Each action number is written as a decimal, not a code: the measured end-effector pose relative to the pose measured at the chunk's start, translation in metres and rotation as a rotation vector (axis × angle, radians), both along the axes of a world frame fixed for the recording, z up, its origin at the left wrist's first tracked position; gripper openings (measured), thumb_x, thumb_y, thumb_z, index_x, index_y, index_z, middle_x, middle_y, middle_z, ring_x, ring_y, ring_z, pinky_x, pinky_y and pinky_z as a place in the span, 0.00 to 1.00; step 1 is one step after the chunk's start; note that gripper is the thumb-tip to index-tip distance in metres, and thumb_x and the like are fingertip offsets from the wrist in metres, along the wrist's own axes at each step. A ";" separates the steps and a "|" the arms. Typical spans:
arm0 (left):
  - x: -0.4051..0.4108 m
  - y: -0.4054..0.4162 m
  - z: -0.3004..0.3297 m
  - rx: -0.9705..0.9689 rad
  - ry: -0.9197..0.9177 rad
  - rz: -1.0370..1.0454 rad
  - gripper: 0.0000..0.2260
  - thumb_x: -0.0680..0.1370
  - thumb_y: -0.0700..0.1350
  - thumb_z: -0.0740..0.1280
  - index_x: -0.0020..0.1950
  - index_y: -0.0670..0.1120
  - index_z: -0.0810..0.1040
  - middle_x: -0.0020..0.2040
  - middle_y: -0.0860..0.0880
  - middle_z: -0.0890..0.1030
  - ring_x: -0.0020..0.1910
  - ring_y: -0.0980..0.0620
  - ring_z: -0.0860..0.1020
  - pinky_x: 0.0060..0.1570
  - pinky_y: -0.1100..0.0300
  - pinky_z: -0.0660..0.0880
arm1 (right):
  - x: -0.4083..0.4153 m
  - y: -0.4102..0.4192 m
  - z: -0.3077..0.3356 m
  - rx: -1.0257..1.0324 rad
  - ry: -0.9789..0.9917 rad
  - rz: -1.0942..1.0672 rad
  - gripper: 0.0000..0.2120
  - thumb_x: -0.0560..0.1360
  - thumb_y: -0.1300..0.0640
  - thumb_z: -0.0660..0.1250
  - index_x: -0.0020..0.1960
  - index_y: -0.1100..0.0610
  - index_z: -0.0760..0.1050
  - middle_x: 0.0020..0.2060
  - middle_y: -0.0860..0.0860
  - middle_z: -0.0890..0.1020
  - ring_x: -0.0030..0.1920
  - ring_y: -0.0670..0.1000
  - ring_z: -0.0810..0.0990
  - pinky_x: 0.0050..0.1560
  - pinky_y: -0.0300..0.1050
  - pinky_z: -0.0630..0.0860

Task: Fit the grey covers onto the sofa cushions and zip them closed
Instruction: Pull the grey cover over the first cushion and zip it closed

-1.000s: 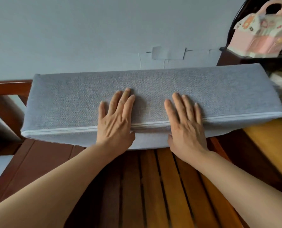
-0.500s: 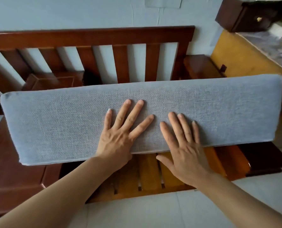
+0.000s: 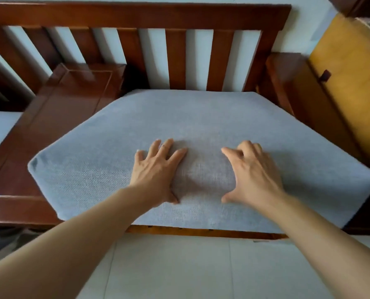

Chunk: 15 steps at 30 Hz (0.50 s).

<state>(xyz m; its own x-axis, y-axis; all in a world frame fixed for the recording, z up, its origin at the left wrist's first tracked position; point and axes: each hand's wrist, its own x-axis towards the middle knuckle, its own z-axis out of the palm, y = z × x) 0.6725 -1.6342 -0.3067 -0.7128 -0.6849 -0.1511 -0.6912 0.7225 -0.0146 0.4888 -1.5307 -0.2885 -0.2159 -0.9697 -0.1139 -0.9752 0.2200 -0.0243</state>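
From the head view we look down on a grey covered cushion [image 3: 201,134] lying flat on the seat of a dark wooden sofa frame [image 3: 136,16]. Its far edge sits just in front of the slatted backrest, and its near edge reaches the front rail of the seat. No zip shows on the faces we can see.

Our left hand [image 3: 158,171] rests palm down on the top of the cushion, left of its middle. Its grip is wide, with the fingers straight and spread, flat against the fabric and holding nothing.

Our right hand [image 3: 253,173] is on the cushion just beside it, to the right. Here the forefinger points forward and the thumb is spread, while the other fingers are bent at the knuckles with their tips on the cloth. This grip holds nothing, and no fabric is bunched in it.

A broad wooden armrest [image 3: 56,117] lies to the left of the cushion. A yellow-brown block [image 3: 352,87] stands to the right, beyond the other armrest. A pale tiled floor [image 3: 179,266] is beneath our forearms.
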 end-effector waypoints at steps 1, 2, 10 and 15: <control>0.001 0.005 -0.010 0.022 -0.037 0.013 0.55 0.58 0.65 0.76 0.75 0.58 0.46 0.77 0.48 0.43 0.75 0.44 0.43 0.68 0.43 0.57 | 0.000 0.003 -0.010 0.035 -0.018 -0.009 0.54 0.54 0.36 0.78 0.72 0.47 0.57 0.62 0.51 0.62 0.62 0.53 0.63 0.62 0.46 0.64; 0.001 0.009 -0.019 0.031 -0.060 0.018 0.55 0.59 0.64 0.76 0.75 0.59 0.44 0.77 0.48 0.40 0.75 0.43 0.40 0.68 0.42 0.57 | 0.000 0.006 -0.021 0.054 -0.039 -0.023 0.56 0.53 0.36 0.78 0.74 0.46 0.55 0.66 0.51 0.60 0.65 0.53 0.61 0.66 0.47 0.61; 0.014 0.033 -0.091 0.010 -0.043 -0.062 0.56 0.62 0.58 0.76 0.75 0.55 0.39 0.78 0.45 0.43 0.76 0.45 0.44 0.68 0.38 0.52 | 0.009 0.025 -0.101 0.121 -0.030 0.034 0.63 0.53 0.35 0.78 0.77 0.47 0.46 0.75 0.55 0.49 0.75 0.56 0.48 0.74 0.56 0.48; 0.021 0.045 -0.144 -0.041 0.024 -0.085 0.51 0.54 0.48 0.78 0.74 0.48 0.58 0.74 0.38 0.60 0.72 0.39 0.60 0.62 0.34 0.62 | 0.017 0.042 -0.156 0.013 -0.034 -0.016 0.65 0.39 0.38 0.81 0.72 0.53 0.62 0.70 0.60 0.65 0.69 0.61 0.62 0.66 0.65 0.65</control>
